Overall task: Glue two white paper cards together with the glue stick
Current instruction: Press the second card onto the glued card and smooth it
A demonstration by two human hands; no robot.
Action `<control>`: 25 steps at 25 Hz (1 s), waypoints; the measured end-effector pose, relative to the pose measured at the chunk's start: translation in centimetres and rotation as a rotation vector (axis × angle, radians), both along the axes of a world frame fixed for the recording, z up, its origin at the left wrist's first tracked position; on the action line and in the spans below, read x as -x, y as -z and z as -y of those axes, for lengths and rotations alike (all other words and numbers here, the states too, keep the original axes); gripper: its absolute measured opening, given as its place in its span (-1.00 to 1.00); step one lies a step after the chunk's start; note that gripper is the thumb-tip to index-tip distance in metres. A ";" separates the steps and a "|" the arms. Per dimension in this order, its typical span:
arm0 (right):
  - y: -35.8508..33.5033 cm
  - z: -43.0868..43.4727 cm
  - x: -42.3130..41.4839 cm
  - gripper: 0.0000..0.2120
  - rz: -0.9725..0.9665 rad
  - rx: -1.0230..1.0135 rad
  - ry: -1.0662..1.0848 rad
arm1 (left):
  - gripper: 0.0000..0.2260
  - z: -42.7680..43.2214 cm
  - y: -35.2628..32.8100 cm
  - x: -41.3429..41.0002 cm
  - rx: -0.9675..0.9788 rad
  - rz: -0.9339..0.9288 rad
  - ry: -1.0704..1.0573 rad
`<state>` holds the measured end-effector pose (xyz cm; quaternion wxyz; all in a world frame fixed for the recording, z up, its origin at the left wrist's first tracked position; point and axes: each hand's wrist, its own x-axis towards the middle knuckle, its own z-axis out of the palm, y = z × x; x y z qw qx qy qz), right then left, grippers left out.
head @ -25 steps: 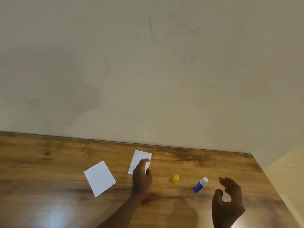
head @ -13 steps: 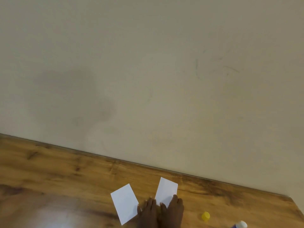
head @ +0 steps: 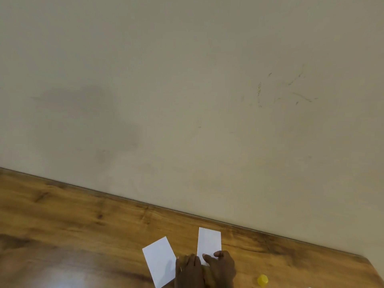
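Right hand (head: 220,269): lies low at 6 o'clock, fingers near straight, fingertips pressing the near end of the right white card (head: 209,241). Left hand (head: 188,272): lies flat alongside on the bench (head: 83,235), fingers together, just beside the left white card (head: 159,259) at 7 o'clock. Yellow cap (head: 262,280): stands at 5 o'clock, apart from both cards.

left hand (head: 188,273), right hand (head: 221,271): cut off below | right card (head: 208,241): near end seemingly under fingers (head: 218,255)
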<state>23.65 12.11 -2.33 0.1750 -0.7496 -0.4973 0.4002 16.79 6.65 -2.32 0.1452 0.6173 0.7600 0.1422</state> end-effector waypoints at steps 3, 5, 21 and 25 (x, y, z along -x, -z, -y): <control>-0.2 0.2 0.3 -0.52 0.169 0.018 0.010 | -0.30 1.6 -0.4 0.4 0.234 0.086 0.118; -0.3 0.2 0.4 -0.47 0.244 0.050 -0.002 | -0.14 1.9 1.0 0.2 -0.128 -0.228 -0.047; 0.4 -0.4 -0.9 -0.75 -0.109 -0.148 -0.028 | -0.52 0.1 -0.1 0.5 0.316 0.243 -0.023; 0.3 0.5 -1.2 -0.83 -0.211 -0.236 0.002 | -0.58 1.5 -0.8 2.7 0.132 0.359 -0.108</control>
